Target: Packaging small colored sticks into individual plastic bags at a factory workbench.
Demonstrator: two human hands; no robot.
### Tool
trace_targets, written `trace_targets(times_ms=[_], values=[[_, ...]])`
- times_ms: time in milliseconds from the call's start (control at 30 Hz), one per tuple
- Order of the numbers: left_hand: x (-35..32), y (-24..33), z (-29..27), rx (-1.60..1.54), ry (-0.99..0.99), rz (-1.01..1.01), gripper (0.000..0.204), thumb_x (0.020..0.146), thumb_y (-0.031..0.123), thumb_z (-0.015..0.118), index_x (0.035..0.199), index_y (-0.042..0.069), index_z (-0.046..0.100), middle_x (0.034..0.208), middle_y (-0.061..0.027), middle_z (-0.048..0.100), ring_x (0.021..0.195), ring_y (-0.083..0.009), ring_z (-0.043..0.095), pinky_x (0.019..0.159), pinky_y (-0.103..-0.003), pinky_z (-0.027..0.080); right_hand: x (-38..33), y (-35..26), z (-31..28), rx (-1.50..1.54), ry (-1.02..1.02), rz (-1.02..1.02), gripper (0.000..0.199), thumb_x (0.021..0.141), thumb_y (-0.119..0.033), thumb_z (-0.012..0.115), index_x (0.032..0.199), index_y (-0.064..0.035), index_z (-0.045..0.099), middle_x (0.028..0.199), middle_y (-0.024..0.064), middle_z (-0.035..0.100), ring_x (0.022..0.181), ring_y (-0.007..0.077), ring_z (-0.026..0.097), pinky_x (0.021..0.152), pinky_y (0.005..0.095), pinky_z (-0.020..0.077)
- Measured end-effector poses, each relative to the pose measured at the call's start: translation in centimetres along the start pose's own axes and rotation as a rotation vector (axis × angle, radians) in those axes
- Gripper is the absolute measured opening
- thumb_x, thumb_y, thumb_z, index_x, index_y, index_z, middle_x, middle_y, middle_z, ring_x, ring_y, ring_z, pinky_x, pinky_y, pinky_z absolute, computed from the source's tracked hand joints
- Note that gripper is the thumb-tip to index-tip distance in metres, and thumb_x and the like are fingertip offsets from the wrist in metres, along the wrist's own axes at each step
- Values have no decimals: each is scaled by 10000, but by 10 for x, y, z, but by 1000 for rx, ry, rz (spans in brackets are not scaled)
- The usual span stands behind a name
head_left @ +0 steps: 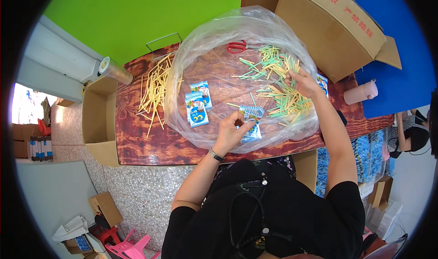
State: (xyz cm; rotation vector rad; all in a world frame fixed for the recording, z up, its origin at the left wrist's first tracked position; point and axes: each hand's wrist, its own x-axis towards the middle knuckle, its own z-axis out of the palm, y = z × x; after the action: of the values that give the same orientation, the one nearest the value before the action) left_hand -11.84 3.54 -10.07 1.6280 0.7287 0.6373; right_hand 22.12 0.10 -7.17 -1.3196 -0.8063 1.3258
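Note:
My left hand [230, 132] is closed in a pinch at a small blue-and-white printed packet [254, 132] near the table's front edge. My right hand [303, 82] reaches into the loose thin green and yellow sticks [285, 106], its fingers closed on some of them; the fingertips are partly hidden among the sticks. Another heap of the same sticks [269, 58] lies just beyond. To the left of my left hand, blue-and-white packets [197, 115] lie overlapping. All these rest on a large clear plastic bag [205, 33] spread over the table.
Red-handled scissors [236, 47] lie on the bag's far side. Longer yellow sticks [157, 90] are scattered left on the wooden table [137, 147]. A cardboard box [328, 35] stands back right, a pink bottle [360, 92] at right, another box [100, 115] at left. A person sits far right.

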Motion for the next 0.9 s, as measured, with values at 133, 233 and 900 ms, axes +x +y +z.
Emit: trace_targets(times_ms=[133,233,900], values=[[1,-4,3,-62,74,17,293,766,188,791,747,53,532,643,-19,552,595,-83,505,535,-255,428,-5,-16,20,-60,-182,176,226,975,-259,566,1018,-38,586,805,21,579,750,139,537,703,286,444],[-2,-8,0,-131,130,29,279,771,186,787,768,41,548,655,-22,561,598,-85,510,532,-261,431,-2,-50,52,-610,-318,265,243,979,-245,541,1021,-8,575,804,41,607,729,162,597,682,323,494],[-4,3,-17,256,351,232,245,752,94,792,907,12,621,745,-88,643,619,-150,634,544,-264,493,8,-33,127,-2039,-360,83,205,876,-232,596,933,-63,697,941,164,695,929,300,675,757,415,537]])
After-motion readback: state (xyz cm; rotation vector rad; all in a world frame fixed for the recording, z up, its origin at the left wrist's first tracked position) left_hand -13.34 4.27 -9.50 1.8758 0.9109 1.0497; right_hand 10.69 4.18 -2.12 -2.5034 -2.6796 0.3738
